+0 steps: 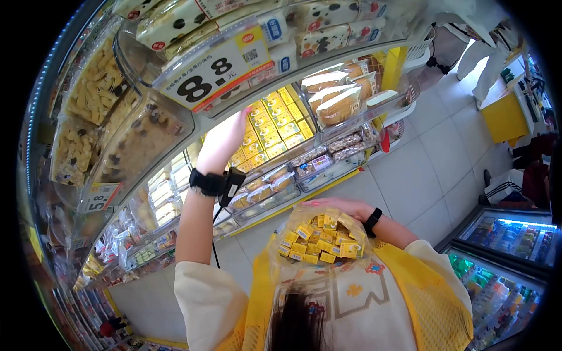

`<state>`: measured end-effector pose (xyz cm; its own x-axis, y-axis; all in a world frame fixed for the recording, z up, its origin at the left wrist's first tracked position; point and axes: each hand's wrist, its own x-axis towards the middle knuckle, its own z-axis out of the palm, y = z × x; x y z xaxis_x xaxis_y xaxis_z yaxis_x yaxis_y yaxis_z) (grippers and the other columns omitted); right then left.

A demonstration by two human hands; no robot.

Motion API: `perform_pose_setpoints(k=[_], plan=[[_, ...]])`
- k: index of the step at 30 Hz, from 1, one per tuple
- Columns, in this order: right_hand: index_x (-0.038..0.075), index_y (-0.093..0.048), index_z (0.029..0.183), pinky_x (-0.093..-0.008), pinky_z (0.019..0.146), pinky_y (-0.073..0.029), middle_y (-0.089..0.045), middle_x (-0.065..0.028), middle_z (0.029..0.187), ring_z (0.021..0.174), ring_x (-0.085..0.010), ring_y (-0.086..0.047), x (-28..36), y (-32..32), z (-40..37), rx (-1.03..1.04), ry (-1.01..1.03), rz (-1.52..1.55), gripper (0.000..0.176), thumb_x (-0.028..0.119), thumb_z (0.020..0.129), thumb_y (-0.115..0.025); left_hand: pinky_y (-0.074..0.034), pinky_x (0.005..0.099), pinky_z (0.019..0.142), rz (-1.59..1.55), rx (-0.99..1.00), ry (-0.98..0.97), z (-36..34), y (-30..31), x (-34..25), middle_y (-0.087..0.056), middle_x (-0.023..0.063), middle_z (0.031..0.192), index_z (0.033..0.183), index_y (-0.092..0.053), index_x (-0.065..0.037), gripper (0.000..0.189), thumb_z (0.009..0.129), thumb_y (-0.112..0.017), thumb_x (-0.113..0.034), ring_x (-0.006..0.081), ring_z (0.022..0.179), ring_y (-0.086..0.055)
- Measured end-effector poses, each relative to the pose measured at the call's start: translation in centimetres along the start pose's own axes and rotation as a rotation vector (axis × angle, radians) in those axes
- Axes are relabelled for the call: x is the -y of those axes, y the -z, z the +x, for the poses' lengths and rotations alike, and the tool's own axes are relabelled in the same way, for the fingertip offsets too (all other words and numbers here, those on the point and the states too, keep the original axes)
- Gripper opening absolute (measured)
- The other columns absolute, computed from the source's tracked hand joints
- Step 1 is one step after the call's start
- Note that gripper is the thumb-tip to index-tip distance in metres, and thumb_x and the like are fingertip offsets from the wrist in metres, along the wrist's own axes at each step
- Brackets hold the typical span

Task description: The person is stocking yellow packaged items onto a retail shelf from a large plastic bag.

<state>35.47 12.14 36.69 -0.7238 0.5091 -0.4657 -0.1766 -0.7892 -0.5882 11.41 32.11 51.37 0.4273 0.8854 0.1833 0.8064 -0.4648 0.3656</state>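
"Where are the small yellow boxes?"

"Some boxes (319, 238) lie jumbled in a clear bag (285, 225) in front of the chest. More, the shelf boxes (266, 131), sit in close rows on the lit shelf, beneath the big price sign (213, 69)."

"What has the bag?"

"The right hand (344, 206). It grasps the bag from its far side, fingers laid along it and partly hidden. There's a black band (372, 221) on that wrist."

"And the left hand (225, 140)?"

"Reaching in under the sign, over the near edge of the shelf boxes. Its fingers are mostly hidden, so I can't tell whether they're released or clenched, or if they touch a box. It wears a black watch (206, 183)."

"What's beside the shelf boxes?"

"Wrapped bread (338, 105) to their right, and smaller packets (351, 143) in clear bins just below the bread. Above, the sign reads 8.8 and fronts a bin of long white packs (325, 41)."

"Farther out?"

"Tiled floor (433, 152) to the right, then glass-fronted coolers (494, 286) at lower right. A person in dark red (535, 175) is near them, at the edge of view. The wearer has a yellow vest (430, 298) over a pale shirt (208, 298)."
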Motion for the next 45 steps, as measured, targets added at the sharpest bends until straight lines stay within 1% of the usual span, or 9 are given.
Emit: perform_pose_setpoints(k=[6,10,23,31,38,41,42,44,45], plan=[[0.001,-0.045,0.140,-0.0269,0.108,-0.033,-0.045,-0.0059,0.144,0.130,-0.0136,-0.042,-0.5,0.2,-0.8,-0.012,0.063,-0.059,0.050,0.031,0.100,-0.049,-0.030,0.0436,0.110,-0.061,0.040,0.257,3.3,-3.6,7.7,-0.047,0.0129,0.141,0.133,-0.049,-0.016,0.049,0.093,-0.052,-0.042,0.0306,0.132,-0.040],[0.001,-0.045,0.139,-0.0270,0.109,-0.032,-0.046,-0.0063,0.144,0.130,-0.0134,-0.041,-0.6,0.1,-1.3,-0.034,0.072,-0.034,0.050,0.032,0.100,-0.048,-0.030,0.0453,0.109,0.106,0.049,0.437,2.9,-2.1,4.2,-0.043,0.0166,0.144,0.135,-0.048,-0.012,0.048,0.094,-0.048,-0.038,0.0347,0.132,-0.040],[0.002,-0.045,0.140,-0.0264,0.106,-0.036,-0.047,-0.0058,0.142,0.127,-0.0121,-0.045,-0.2,-0.1,-1.1,-0.022,0.037,-0.029,0.050,0.032,0.100,-0.050,-0.035,0.0459,0.106,0.126,0.042,0.381,2.4,0.0,0.5,-0.048,0.0190,0.138,0.133,-0.050,-0.010,0.043,0.096,-0.044,-0.032,0.0365,0.127,-0.045],[0.003,-0.044,0.141,-0.0266,0.106,-0.036,-0.048,-0.0062,0.141,0.127,-0.0121,-0.045,0.1,-0.6,-1.2,-0.010,0.009,-0.010,0.051,0.032,0.100,-0.050,-0.038,0.0481,0.100,0.174,-0.068,0.183,1.7,-1.2,1.1,-0.055,0.0204,0.129,0.132,-0.051,-0.009,0.043,0.090,-0.047,-0.011,0.0377,0.119,-0.051],[0.002,-0.044,0.141,-0.0267,0.107,-0.035,-0.047,-0.0061,0.142,0.128,-0.0127,-0.045,-0.1,-0.6,-1.2,0.000,0.029,-0.002,0.050,0.031,0.100,-0.049,-0.040,0.0473,0.099,0.121,0.010,0.156,1.3,-1.8,3.9,-0.058,0.0194,0.125,0.125,-0.057,-0.010,0.034,0.093,-0.047,-0.016,0.0386,0.116,-0.053],[0.002,-0.044,0.141,-0.0267,0.107,-0.035,-0.046,-0.0061,0.143,0.128,-0.0128,-0.044,-0.2,-0.6,-1.0,0.009,0.036,-0.018,0.050,0.031,0.100,-0.049,-0.041,0.0453,0.098,0.060,0.217,0.260,-1.3,3.0,-2.6,-0.058,0.0194,0.124,0.120,-0.058,-0.005,0.031,0.095,-0.048,-0.021,0.0395,0.117,-0.051],[0.002,-0.044,0.141,-0.0267,0.107,-0.035,-0.046,-0.0062,0.143,0.128,-0.0128,-0.044,-0.2,-0.4,-0.9,0.020,0.049,-0.053,0.050,0.032,0.100,-0.049,-0.044,0.0426,0.093,0.100,0.214,0.272,-2.5,3.9,-4.7,-0.062,0.0183,0.116,0.114,-0.060,-0.004,0.028,0.095,-0.049,-0.021,0.0372,0.112,-0.055],[0.001,-0.045,0.139,-0.0265,0.106,-0.036,-0.048,-0.0061,0.141,0.126,-0.0120,-0.046,-1.0,0.3,-0.2,0.029,0.068,-0.057,0.049,0.031,0.101,-0.049,-0.049,0.0394,0.076,0.061,-0.249,-0.252,-6.0,2.8,-5.8,-0.064,0.0142,0.085,0.094,-0.064,-0.004,0.011,0.088,-0.059,-0.013,0.0329,0.084,-0.060],[0.001,-0.047,0.138,-0.0263,0.105,-0.038,-0.050,-0.0059,0.139,0.124,-0.0113,-0.047,-1.1,0.6,0.0,0.045,0.088,-0.062,0.048,0.031,0.101,-0.048,-0.046,0.0380,0.077,-0.155,-0.161,-0.157,-7.7,3.2,-7.3,-0.063,0.0121,0.082,0.087,-0.064,-0.003,0.009,0.086,-0.062,-0.011,0.0299,0.086,-0.057]])
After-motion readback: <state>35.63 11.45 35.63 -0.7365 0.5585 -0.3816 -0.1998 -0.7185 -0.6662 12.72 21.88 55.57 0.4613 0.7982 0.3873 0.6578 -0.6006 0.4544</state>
